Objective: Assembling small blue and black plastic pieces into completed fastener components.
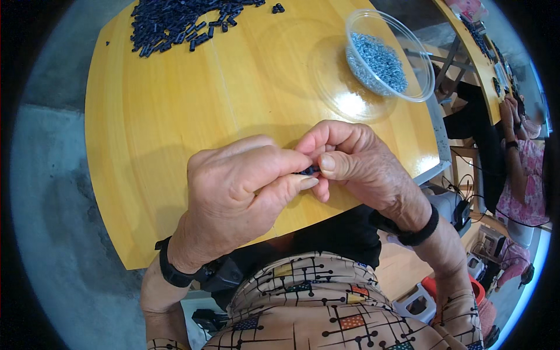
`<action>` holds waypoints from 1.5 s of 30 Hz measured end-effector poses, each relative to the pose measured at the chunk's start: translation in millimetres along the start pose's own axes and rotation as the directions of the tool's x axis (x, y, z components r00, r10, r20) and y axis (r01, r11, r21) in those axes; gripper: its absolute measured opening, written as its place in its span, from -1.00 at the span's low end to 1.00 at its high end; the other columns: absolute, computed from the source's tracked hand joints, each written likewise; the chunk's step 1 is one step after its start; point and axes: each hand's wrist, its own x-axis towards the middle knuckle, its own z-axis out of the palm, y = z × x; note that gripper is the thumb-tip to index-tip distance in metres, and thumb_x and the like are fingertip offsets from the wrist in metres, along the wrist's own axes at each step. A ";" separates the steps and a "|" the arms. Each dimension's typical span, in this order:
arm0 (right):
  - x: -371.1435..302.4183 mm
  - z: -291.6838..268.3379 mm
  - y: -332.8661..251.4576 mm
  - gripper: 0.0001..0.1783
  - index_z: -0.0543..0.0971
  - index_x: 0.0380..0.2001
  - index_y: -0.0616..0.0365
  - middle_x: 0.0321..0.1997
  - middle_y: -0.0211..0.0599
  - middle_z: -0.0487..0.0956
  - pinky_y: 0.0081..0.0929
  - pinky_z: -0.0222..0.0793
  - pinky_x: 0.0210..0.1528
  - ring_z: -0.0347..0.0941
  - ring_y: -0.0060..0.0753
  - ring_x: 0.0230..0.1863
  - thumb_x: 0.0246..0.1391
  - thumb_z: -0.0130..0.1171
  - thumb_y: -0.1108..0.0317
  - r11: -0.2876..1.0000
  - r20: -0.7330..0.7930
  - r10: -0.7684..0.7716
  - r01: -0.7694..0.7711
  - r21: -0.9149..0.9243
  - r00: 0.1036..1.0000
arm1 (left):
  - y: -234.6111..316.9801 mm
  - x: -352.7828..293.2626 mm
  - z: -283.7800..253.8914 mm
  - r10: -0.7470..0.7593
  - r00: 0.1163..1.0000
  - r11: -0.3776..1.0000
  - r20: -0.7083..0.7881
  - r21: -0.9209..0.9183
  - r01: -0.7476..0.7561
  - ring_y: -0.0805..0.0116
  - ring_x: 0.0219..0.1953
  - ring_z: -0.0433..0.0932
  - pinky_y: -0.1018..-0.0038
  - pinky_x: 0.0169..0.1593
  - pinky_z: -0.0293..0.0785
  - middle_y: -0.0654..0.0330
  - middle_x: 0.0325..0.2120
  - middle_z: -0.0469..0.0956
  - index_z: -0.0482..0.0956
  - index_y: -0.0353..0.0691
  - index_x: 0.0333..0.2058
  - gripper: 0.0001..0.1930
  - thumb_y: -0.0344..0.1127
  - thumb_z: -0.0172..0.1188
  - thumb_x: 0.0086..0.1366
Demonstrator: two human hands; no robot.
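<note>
My left hand [248,186] and my right hand [364,166] meet over the near part of the yellow wooden table [175,116]. Between their fingertips is a small dark plastic piece [309,170], mostly covered by the fingers. The left thumb and forefinger pinch it from the left. From the right, the right thumb presses on it against the curled fingers. Whether a second small part is in the fingers, I cannot tell.
A heap of small black tubular plastic pieces [169,23] lies at the far left, with a few loose ones [278,9] beside it. At the far right stands a clear round tub [423,87] holding many small silvery metal parts [379,61]. Another person [519,169] sits at a second table [487,81] on the right.
</note>
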 end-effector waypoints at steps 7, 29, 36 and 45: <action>2.9 0.2 3.6 -0.71 0.50 -0.16 0.27 -0.42 -0.36 0.53 -0.67 0.40 -0.32 0.43 -0.58 -0.46 0.08 0.19 0.33 1.000 -0.007 0.014 -0.014 -0.009 1.000 | 2.6 -1.4 -1.8 -0.026 1.000 0.997 0.000 0.076 0.026 0.44 -0.67 0.43 0.57 -0.59 0.29 0.21 -0.71 0.45 0.59 -0.27 -0.48 -0.80 -0.44 0.42 -0.13; 5.6 4.8 2.8 -0.69 0.48 -0.16 0.30 -0.47 -0.40 0.49 -0.68 0.34 -0.36 0.37 -0.62 -0.49 0.13 0.16 0.29 0.995 -0.033 0.039 -0.042 -0.094 0.999 | -5.6 -10.1 -1.2 -0.076 0.996 0.997 0.036 0.012 0.076 0.46 -0.65 0.49 0.60 -0.57 0.35 0.18 -0.68 0.47 0.55 -0.35 -0.46 -0.85 -0.51 0.35 -0.02; 6.4 5.8 1.5 -0.66 0.48 -0.14 0.28 -0.45 -0.42 0.49 -0.68 0.33 -0.34 0.37 -0.64 -0.47 0.16 0.13 0.22 0.991 0.009 0.038 -0.036 -0.130 0.999 | -4.3 -7.4 -0.6 -0.108 0.994 0.994 -0.011 -0.025 0.107 0.35 -0.66 0.45 0.53 -0.59 0.32 0.18 -0.69 0.44 0.58 -0.27 -0.45 -0.85 -0.47 0.35 -0.06; 1.8 5.0 8.0 -0.59 0.49 -0.17 0.28 -0.35 -0.33 0.55 -0.63 0.40 -0.14 0.47 -0.59 -0.30 0.22 0.01 0.09 0.987 0.077 0.008 0.004 -0.158 0.997 | -0.3 -1.9 -1.7 -0.027 0.999 1.000 -0.024 -0.011 0.027 0.37 -0.48 0.55 0.55 -0.40 0.47 0.13 -0.52 0.56 0.60 -0.33 -0.44 -0.81 -0.50 0.38 -0.10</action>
